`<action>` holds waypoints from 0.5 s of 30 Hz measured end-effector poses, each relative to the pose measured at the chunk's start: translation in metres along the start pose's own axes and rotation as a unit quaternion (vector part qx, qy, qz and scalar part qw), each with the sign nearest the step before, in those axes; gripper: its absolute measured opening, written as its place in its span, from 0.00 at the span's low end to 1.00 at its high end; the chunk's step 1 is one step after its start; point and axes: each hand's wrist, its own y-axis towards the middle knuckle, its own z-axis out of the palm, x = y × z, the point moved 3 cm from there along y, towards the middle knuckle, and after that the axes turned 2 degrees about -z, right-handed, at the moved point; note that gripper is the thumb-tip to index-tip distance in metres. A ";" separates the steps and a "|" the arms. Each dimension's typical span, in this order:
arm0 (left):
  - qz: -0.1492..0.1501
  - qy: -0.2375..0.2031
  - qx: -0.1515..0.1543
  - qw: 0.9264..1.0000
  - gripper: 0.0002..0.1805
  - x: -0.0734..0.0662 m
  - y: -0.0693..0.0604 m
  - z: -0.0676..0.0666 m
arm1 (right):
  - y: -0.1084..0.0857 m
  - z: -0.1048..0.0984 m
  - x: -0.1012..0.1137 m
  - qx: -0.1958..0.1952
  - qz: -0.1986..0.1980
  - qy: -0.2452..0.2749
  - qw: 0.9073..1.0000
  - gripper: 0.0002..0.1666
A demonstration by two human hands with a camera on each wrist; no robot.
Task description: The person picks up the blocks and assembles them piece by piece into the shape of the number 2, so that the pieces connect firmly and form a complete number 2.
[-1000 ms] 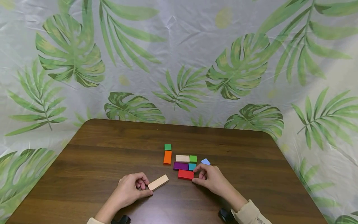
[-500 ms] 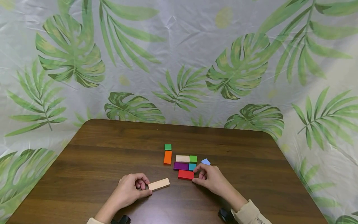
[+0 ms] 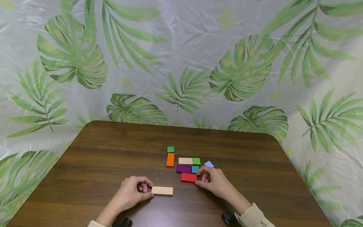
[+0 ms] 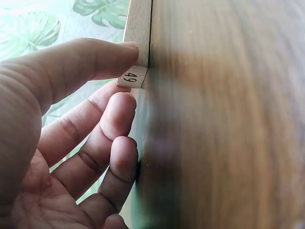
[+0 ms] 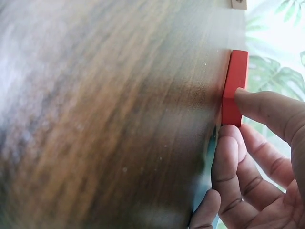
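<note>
A plain wooden block (image 3: 162, 190) lies on the table near its front, its long side running left to right. The left hand (image 3: 131, 193) pinches its left end between thumb and fingers; the left wrist view shows the thumb on the block (image 4: 138, 33) beside printed digits. To the upper right, the right hand (image 3: 216, 183) grips the right end of a red block (image 3: 188, 177). In the right wrist view the thumb lies against the red block (image 5: 235, 76). Behind the red block are a purple block (image 3: 183, 168) and a teal block (image 3: 195, 169), side by side.
Farther back, another wooden block (image 3: 185, 161) touches a light green block (image 3: 196, 161). An orange block (image 3: 170, 160) with a green block (image 3: 170, 149) behind it stands to their left. A light blue block (image 3: 209, 164) lies just beyond the right hand. A leaf-patterned cloth (image 3: 193, 41) hangs behind the table (image 3: 113, 151).
The wooden block in the left hand has turned clockwise, from slanting up to the right to lying nearly level. The right hand and the red block have hardly moved.
</note>
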 end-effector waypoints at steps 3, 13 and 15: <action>0.004 -0.005 0.000 1.000 0.12 0.000 -0.001 0.000 | 0.000 0.000 0.001 0.001 0.000 0.000 1.000 0.15; 0.006 -0.007 0.000 1.000 0.12 0.001 0.000 0.000 | 0.001 -0.001 0.001 0.004 -0.002 0.008 1.000 0.14; 0.007 -0.008 0.000 1.000 0.12 0.001 0.000 0.000 | 0.001 -0.001 0.000 0.005 -0.003 0.007 1.000 0.14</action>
